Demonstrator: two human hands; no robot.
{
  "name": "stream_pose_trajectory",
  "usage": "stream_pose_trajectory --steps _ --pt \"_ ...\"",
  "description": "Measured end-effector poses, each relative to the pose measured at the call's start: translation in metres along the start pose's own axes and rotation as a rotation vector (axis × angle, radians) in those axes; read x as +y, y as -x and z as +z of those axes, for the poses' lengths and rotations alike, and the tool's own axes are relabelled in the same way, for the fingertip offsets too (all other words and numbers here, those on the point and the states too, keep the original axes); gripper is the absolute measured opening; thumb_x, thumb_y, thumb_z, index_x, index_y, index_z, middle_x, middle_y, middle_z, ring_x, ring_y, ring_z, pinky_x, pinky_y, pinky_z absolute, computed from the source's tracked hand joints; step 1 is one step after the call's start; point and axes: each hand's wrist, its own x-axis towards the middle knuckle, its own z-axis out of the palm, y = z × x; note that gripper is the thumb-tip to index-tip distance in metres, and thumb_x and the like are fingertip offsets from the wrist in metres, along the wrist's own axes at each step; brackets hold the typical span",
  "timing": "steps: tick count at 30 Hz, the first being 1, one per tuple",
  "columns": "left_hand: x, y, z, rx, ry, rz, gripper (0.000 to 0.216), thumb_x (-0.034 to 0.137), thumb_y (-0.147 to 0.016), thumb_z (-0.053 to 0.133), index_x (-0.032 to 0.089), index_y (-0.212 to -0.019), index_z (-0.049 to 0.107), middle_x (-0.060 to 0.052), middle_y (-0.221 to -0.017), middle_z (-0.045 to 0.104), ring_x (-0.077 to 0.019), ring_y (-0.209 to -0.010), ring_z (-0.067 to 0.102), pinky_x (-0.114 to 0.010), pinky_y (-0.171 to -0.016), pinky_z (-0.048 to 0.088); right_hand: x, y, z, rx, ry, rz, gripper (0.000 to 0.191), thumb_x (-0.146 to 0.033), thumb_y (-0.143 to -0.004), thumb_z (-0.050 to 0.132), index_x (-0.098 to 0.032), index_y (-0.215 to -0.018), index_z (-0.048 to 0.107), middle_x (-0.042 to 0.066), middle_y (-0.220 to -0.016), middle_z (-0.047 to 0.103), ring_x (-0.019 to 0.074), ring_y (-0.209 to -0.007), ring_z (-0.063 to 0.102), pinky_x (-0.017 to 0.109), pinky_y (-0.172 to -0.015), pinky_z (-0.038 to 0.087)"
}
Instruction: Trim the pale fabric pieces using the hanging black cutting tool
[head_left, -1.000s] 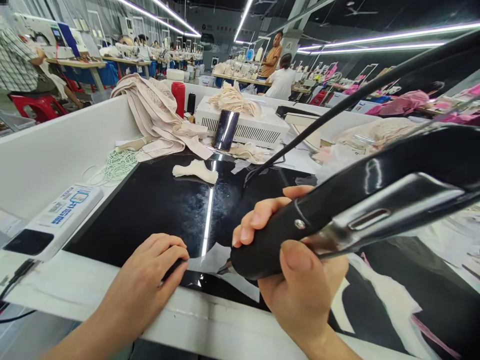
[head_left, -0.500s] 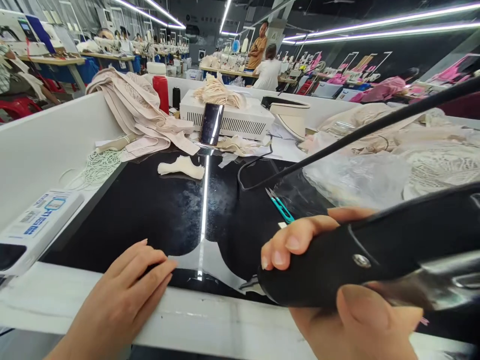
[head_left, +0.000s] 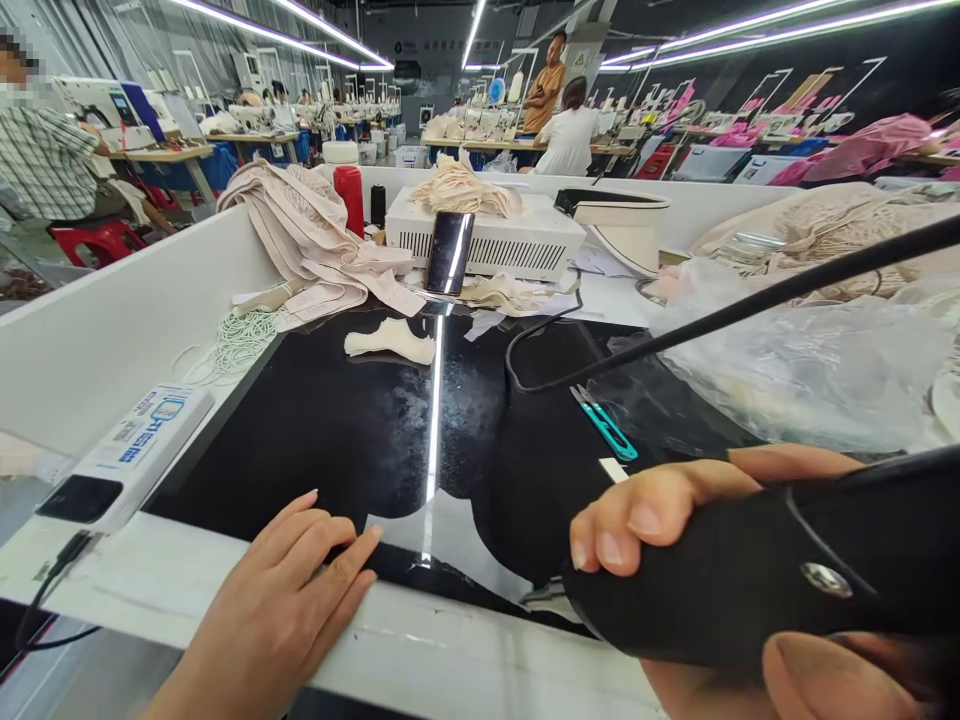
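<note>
Black mat (head_left: 337, 430) stretches behind grey cutout (head_left: 450, 530), lengthwise along front ledge (head_left: 450, 640); left hand (head_left: 300, 570) loosely open, touching; right hand (head_left: 675, 500) grips leftward-pointing handheld tool (head_left: 720, 590).

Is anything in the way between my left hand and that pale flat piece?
Nothing visible: your left hand is right at the left end of the pale piece, and the black tool is at the other end.

hands (head_left: 289, 590): bare | fingernails (head_left: 643, 519): short, rounded | left wrist (head_left: 225, 655): bare
</note>
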Motion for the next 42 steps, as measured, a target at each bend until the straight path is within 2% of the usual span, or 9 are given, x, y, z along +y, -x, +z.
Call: stream_pose_trajectory --steps 5,11,15,20,24,30,42 --pt "0.003 -0.004 -0.001 0.021 0.016 -0.030 0.026 0.016 -0.103 0.048 0.011 -0.116 0.070 -0.006 -0.097 0.065 -0.0167 -0.094 0.062 -0.040 -0.112 0.040 0.003 0.001 -0.005 -0.002 -0.003 -0.013 0.038 -0.039 -0.080 0.077 -0.031 -0.113 0.062 0.000 -0.079 0.062 0.0183 -0.063 0.059 0.034 -0.054 0.054" --pt "0.003 -0.005 -0.001 0.025 0.007 -0.016 0.026 0.017 -0.102 0.048 0.012 -0.114 0.071 -0.005 -0.095 0.066 -0.0160 -0.091 0.064 -0.039 -0.109 0.045 0.002 -0.007 0.008 0.075 -0.102 -0.011 0.040 -0.038 -0.073 0.084 -0.030 -0.108 0.066 -0.001 -0.075 0.060 0.0166 -0.057 0.056 0.031 -0.047 0.051" --pt "0.002 -0.005 0.000 0.048 0.002 -0.015 0.026 0.017 -0.103 0.048 0.013 -0.114 0.071 -0.004 -0.095 0.067 -0.0166 -0.090 0.064 -0.040 -0.107 0.046 0.001 -0.019 0.029 0.038 -0.131 0.057 0.037 -0.036 -0.071 0.086 -0.030 -0.101 0.065 -0.002 -0.074 0.063 0.0168 -0.058 0.059 0.033 -0.051 0.053" --pt "0.000 -0.006 0.001 0.048 -0.020 -0.004 0.027 0.021 -0.104 0.047 0.015 -0.114 0.071 -0.003 -0.096 0.069 -0.0170 -0.090 0.065 -0.037 -0.106 0.045 0.024 -0.027 0.067 -0.034 -0.204 -0.021 0.037 -0.037 -0.077 0.080 -0.027 -0.105 0.058 -0.004 -0.076 0.063 0.0135 -0.056 0.059 0.029 -0.051 0.052" --pt "0.001 -0.006 0.002 0.068 -0.026 -0.014 0.027 0.023 -0.104 0.046 0.016 -0.114 0.071 -0.002 -0.095 0.070 -0.0169 -0.090 0.066 -0.037 -0.106 0.045 0.040 -0.027 0.085 -0.095 -0.244 -0.034 0.038 -0.037 -0.080 0.080 -0.028 -0.108 0.056 -0.004 -0.079 0.062 0.0125 -0.057 0.058 0.028 -0.050 0.051" --pt "0.003 -0.008 0.005 0.089 0.001 -0.034 0.025 0.019 -0.103 0.047 0.014 -0.112 0.071 -0.002 -0.091 0.070 -0.0177 -0.085 0.065 -0.039 -0.103 0.048 0.048 -0.026 0.091 -0.141 -0.248 -0.047 0.035 -0.037 -0.083 0.076 -0.029 -0.109 0.055 -0.004 -0.081 0.060 0.0127 -0.059 0.058 0.029 -0.053 0.052" --pt "0.005 -0.009 0.005 0.084 0.042 -0.031 0.023 0.016 -0.101 0.050 0.010 -0.112 0.070 -0.004 -0.091 0.069 -0.0184 -0.083 0.064 -0.041 -0.101 0.050 0.051 -0.026 0.092 -0.140 -0.290 -0.032 0.040 -0.039 -0.078 0.082 -0.028 -0.108 0.058 -0.003 -0.080 0.061 0.0126 -0.058 0.058 0.028 -0.051 0.053"
